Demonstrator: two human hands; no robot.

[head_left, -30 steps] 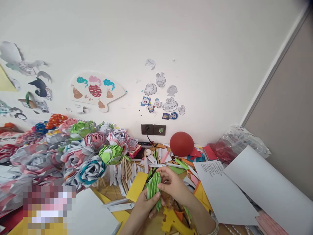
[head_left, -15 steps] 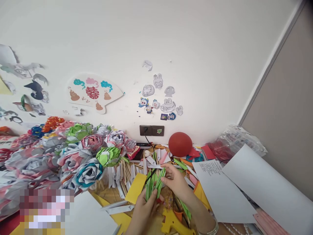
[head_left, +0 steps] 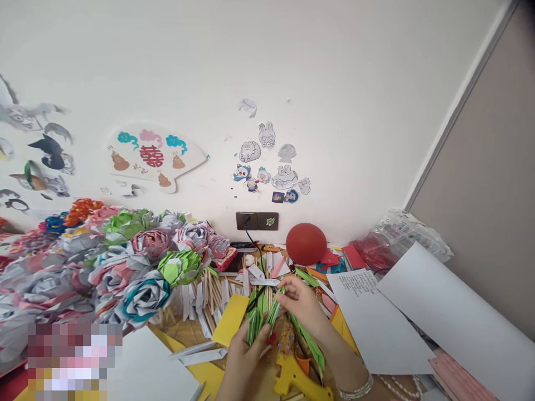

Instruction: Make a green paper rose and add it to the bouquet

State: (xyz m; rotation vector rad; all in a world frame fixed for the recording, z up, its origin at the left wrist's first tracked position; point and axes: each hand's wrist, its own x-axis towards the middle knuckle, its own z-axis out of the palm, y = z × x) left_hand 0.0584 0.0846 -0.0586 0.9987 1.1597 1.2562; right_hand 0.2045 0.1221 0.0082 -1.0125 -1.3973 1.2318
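Observation:
Folded green-and-white paper strips (head_left: pixel 254 326) sit bunched in my left hand (head_left: pixel 246 348), whose fingers are closed around their lower part. My right hand (head_left: pixel 303 306) pinches the upper end of a thin green stack (head_left: pixel 275 312) that leans away from the rest of the bunch. Just below the hands lies a yellow glue gun (head_left: pixel 295 376), its nozzle end towards the strips. More green paper pieces (head_left: pixel 309 342) rest under my right forearm. A yellow paper sheet (head_left: pixel 230 319) lies left of the strips.
Folded paper flowers (head_left: pixel 146 295) are heaped on the left. Wooden sticks (head_left: pixel 211 292) and white folded strips lie behind my hands, with a black cable (head_left: pixel 259 253) running to the wall socket (head_left: pixel 246 221). A red balloon (head_left: pixel 306 244) sits at the back; white sheets (head_left: pixel 371 323) lie right.
The view has shifted slightly, so the scene sits a little further left. The green stack at my right fingers stands more apart from the bunch in my left hand.

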